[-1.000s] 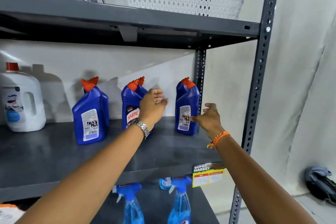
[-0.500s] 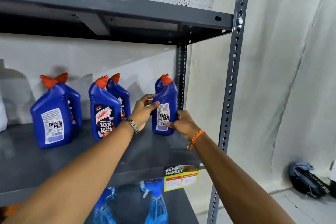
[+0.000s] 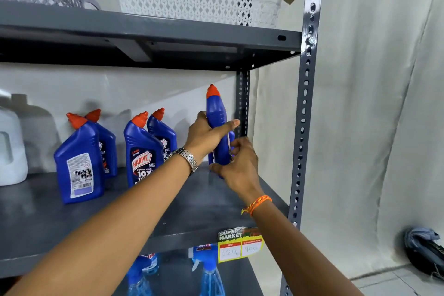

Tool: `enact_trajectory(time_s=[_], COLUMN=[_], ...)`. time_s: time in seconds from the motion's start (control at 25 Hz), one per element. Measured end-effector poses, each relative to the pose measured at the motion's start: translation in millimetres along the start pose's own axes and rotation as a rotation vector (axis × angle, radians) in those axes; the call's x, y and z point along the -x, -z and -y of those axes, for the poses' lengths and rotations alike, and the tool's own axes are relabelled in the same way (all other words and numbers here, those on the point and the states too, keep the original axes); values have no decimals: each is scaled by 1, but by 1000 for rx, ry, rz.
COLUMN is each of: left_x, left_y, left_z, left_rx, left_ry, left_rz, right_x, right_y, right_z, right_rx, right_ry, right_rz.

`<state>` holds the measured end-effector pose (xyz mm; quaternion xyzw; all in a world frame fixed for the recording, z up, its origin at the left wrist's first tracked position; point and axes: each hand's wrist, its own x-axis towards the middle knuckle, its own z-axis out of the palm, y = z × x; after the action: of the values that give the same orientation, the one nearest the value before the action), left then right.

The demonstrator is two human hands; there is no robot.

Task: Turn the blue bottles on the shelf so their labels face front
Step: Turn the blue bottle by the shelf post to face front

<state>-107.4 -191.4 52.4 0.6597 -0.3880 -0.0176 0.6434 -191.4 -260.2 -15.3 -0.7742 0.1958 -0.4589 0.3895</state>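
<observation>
While the rightmost blue bottle stands upright at the right end of the middle shelf, near the rear upright post, both hands are clasped on it. The left hand grips the upper body of the bottle from the left, thumb extended across the front face, with a metal wristwatch on the wrist. The right hand grips the lower body from the right and front, fingers curled about the base, with an orange thread band on the wrist. The bottle's orange cap rises above both hands. Its narrow edge faces the camera; only a sliver of label shows between the hands. Whether its base touches the shelf cannot be told, as the right hand covers it.

To the left, well apart from the hands, stand four more blue bottles in two pairs. The front bottle of the nearer pair shows its HARPIC front label; the one behind it is partly hidden. The front bottle of the farther pair shows a white back label with small print; another stands behind it. A white jug sits at the far left. White lattice baskets rest on the upper shelf. A supermarket price tag hangs on the shelf's front edge, above spray bottles on the lower shelf
</observation>
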Motion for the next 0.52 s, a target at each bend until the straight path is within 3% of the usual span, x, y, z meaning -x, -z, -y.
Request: enact_trajectory(time_s=[0.08,0.28,0.52], left_x=[-4,-13,-8], left_y=[-2,4,-6], left_z=[2,18,54], left_rx=[82,284,282], left_ry=[-18,13,130], left_rz=[-47,107,207], right_x=[0,-24,-34], right_y=[1,18,6], right_z=[-1,-12,-44], right_rx=[35,-157,-3], right_ry=[-7,-172,-204], right_rz=[5,124,237])
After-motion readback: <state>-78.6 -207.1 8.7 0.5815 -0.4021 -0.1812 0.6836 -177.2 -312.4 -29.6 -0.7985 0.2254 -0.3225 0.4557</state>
